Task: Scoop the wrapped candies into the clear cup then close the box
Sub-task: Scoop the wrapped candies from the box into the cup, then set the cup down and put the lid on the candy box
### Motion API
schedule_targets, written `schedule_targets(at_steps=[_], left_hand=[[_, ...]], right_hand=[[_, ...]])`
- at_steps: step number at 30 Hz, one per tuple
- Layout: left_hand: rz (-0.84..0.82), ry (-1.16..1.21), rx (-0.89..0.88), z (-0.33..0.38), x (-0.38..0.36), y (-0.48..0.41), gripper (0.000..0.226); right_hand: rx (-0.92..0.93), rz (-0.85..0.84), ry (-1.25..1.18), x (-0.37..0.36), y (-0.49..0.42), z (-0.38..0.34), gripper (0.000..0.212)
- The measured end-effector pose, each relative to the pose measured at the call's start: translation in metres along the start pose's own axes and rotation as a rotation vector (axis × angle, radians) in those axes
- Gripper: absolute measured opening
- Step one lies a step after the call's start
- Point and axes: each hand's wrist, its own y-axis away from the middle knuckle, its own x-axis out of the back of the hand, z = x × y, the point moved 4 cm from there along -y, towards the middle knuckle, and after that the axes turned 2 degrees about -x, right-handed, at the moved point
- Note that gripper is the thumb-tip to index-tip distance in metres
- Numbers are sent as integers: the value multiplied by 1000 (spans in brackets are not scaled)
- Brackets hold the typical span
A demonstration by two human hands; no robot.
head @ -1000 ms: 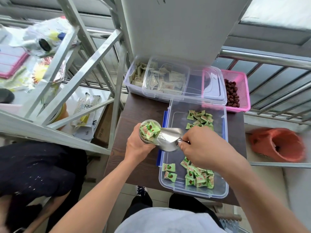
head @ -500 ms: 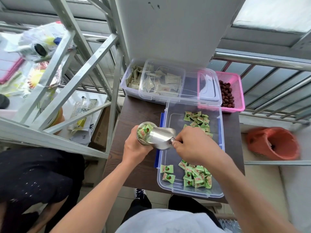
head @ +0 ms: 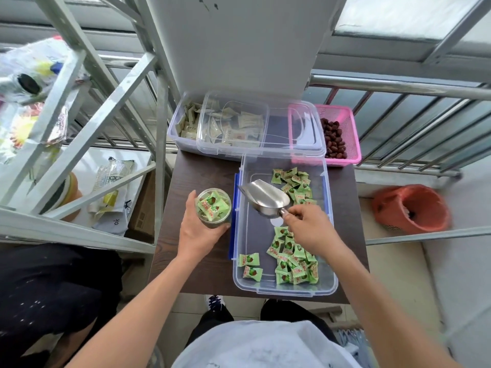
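A clear cup [head: 214,208] holding green wrapped candies stands on the dark table, with my left hand [head: 198,231] wrapped around it. My right hand [head: 309,228] grips the handle of a metal scoop [head: 265,197], which is empty and hovers over the open clear box [head: 255,284]. Green wrapped candies [head: 293,258] lie in a pile at the near end of the box, and another pile of green candies [head: 296,185] sits at the far end. The box's clear lid [head: 265,144] rests at the back, across the other containers.
A clear tub of pale packets [head: 183,128] and a pink basket of dark red fruits [head: 350,144] stand behind the box. A metal frame [head: 79,144] rises at the left, a railing [head: 398,87] at the right. An orange bin [head: 410,208] sits on the floor.
The scoop was tipped into the cup, emptying candies. Now my right hand has drawn it back to the right over the box, and the cup stands lower on the table.
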Motion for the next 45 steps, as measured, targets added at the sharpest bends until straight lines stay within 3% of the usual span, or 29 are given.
schedule_targets(at_steps=[5,12,16,18,20,22,24,26,30,37,39,43,45], left_hand=[[41,-51,-26,0,-1,2,121],[91,-98,-142,12,-2,8,93],[160,-168,-222,20,-4,6,91],[217,-243,-378,32,-7,6,84],[232,-306,-647,49,-15,9,74],[152,-327,-888,67,-32,16,65],[36,-315,-953,82,-52,20,57],[-66,-324,-854,91,-68,16,56],[-212,-252,-416,100,-88,-6,55],[-170,36,73,123,-102,-63,42],[-148,197,226,122,-110,-85,33],[-92,760,646,122,-129,-112,35],[-113,983,742,126,-137,-119,33]], right_hand=[[-108,125,-24,-22,-20,39,22],[-138,216,-65,-51,-34,58,15],[-149,252,-42,-65,-41,68,19],[-160,258,-36,-69,-43,70,20],[-161,242,-30,-74,-44,71,22],[-161,209,10,-79,-47,73,26],[-176,169,68,-84,-50,74,30],[-205,145,114,-86,-52,75,32],[-199,217,242,-76,-57,70,33],[4,374,250,-22,-89,26,24],[3,386,159,-6,-104,16,23],[-37,360,-12,11,-127,7,26],[-58,339,-62,13,-134,6,26]])
